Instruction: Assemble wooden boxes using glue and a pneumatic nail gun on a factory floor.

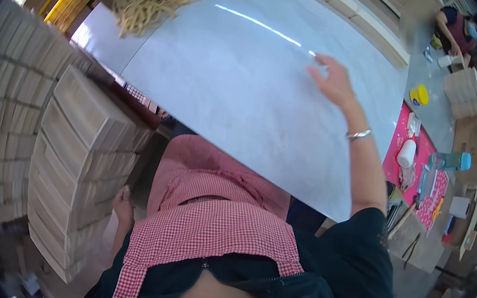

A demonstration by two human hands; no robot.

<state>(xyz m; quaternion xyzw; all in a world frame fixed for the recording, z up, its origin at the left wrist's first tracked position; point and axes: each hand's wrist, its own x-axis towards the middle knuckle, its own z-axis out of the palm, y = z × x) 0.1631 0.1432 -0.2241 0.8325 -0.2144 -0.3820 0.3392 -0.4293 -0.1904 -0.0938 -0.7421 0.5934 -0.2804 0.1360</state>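
red checked apron [215,225] covers the person's front; over a slick-looking pale tabletop [241,88], the empty right hand [333,83] parts thumb from fingers. the left hand [124,207], finger positions unclear, hangs near stacked pale blocks [64,146], likely stiff, heavy, best gripped by their ends.

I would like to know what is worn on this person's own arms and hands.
The right hand has no glove; a silver bracelet circles its wrist. The right sleeve is short and dark green. The left hand is ungloved; the left sleeve is dark too.
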